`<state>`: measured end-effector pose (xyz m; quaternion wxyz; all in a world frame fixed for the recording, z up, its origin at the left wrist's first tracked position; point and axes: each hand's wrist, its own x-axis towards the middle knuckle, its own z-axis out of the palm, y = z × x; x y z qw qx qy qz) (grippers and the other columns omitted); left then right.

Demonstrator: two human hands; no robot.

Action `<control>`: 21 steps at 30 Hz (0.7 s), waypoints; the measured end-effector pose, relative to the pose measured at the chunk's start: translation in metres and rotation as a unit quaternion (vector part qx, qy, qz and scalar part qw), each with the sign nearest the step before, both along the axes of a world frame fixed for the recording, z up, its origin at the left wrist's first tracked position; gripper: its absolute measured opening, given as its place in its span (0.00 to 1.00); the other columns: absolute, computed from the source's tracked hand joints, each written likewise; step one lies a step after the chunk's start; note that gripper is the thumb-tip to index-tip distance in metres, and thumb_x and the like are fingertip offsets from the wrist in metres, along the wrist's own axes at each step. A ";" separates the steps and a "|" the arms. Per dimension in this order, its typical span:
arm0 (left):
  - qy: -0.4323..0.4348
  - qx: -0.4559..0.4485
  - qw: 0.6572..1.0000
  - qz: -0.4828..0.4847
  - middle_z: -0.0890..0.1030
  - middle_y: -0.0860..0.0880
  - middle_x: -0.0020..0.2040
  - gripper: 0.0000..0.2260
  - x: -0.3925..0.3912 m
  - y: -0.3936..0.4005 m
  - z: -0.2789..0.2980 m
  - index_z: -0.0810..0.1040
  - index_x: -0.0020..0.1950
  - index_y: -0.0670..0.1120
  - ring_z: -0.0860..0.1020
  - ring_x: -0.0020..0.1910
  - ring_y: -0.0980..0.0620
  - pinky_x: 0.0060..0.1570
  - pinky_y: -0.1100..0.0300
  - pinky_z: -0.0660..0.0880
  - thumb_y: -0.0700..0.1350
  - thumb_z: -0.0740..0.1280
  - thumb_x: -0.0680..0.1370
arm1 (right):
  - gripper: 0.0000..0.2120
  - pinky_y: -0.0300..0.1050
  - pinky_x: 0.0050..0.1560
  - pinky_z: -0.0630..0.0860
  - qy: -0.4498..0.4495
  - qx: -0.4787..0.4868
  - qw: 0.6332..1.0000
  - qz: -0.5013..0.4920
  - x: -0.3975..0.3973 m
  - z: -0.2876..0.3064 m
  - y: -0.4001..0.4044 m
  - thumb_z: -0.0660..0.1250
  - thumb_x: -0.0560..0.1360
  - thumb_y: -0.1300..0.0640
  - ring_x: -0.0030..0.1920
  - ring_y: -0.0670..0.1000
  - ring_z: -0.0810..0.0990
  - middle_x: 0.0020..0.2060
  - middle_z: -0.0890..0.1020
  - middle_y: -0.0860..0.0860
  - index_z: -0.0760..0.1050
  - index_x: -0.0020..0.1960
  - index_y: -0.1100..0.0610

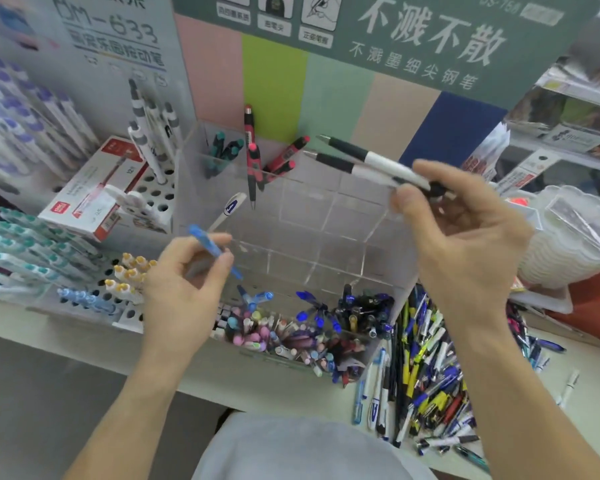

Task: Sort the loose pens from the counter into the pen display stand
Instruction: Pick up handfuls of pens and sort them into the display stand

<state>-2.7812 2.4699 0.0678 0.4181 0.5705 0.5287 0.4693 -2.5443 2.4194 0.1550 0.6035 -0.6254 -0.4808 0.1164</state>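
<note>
A clear acrylic pen display stand (326, 209) with tiered compartments stands on the counter in front of me. Its back row holds red pens (253, 161) and teal pens (222, 150); its front row is packed with pastel and blue pens (291, 327). My right hand (465, 230) pinches two black-and-white pens (368, 161) above the stand's middle, their tips pointing up-left. My left hand (187, 282) grips a blue pen (208, 245) and a white pen marked "A" (229, 209) at the stand's left edge. A pile of loose pens (426, 375) lies on the counter right of the stand.
A white rack with holes (132, 296) holding teal, yellow and blue pens stands at left, with a red-and-white pen box (90, 192) on it. A stack of white plastic trays (575, 237) sits at right. Shelves rise behind. The counter's front edge (84, 348) runs below.
</note>
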 end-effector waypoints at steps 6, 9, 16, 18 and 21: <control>0.217 0.008 0.971 -0.101 0.84 0.55 0.47 0.12 0.000 0.001 -0.042 0.83 0.54 0.47 0.82 0.43 0.57 0.45 0.63 0.78 0.32 0.70 0.76 | 0.10 0.34 0.47 0.78 -0.219 -0.072 0.973 -0.004 0.003 0.004 0.037 0.74 0.75 0.60 0.40 0.43 0.80 0.47 0.82 0.51 0.85 0.56 0.54; 0.308 0.029 0.940 -0.146 0.82 0.47 0.51 0.16 0.006 0.003 -0.059 0.80 0.60 0.43 0.81 0.49 0.43 0.46 0.56 0.74 0.30 0.65 0.75 | 0.12 0.33 0.50 0.75 -0.235 -0.141 0.961 0.040 -0.006 -0.006 0.058 0.73 0.75 0.60 0.42 0.47 0.80 0.48 0.82 0.51 0.84 0.57 0.53; 0.331 0.123 0.911 -0.213 0.76 0.52 0.55 0.23 0.000 0.000 -0.069 0.76 0.65 0.51 0.74 0.52 0.51 0.49 0.53 0.76 0.38 0.75 0.72 | 0.16 0.40 0.49 0.79 -0.165 -0.082 0.983 0.023 -0.019 -0.023 0.070 0.74 0.74 0.61 0.43 0.46 0.82 0.51 0.80 0.52 0.79 0.61 0.57; 0.296 0.139 0.931 -0.165 0.78 0.51 0.51 0.16 0.005 0.002 -0.069 0.80 0.59 0.47 0.75 0.48 0.53 0.47 0.56 0.77 0.38 0.76 0.73 | 0.16 0.35 0.47 0.78 -0.138 -0.061 0.988 0.023 -0.019 -0.024 0.065 0.74 0.74 0.64 0.43 0.44 0.83 0.53 0.78 0.53 0.78 0.60 0.59; 0.234 0.112 0.959 -0.111 0.77 0.51 0.51 0.17 0.016 0.004 -0.065 0.79 0.58 0.42 0.76 0.44 0.57 0.49 0.73 0.73 0.40 0.77 0.72 | 0.15 0.42 0.52 0.81 -0.106 -0.017 0.994 0.012 -0.019 -0.025 0.055 0.72 0.75 0.66 0.48 0.44 0.84 0.55 0.77 0.53 0.76 0.60 0.58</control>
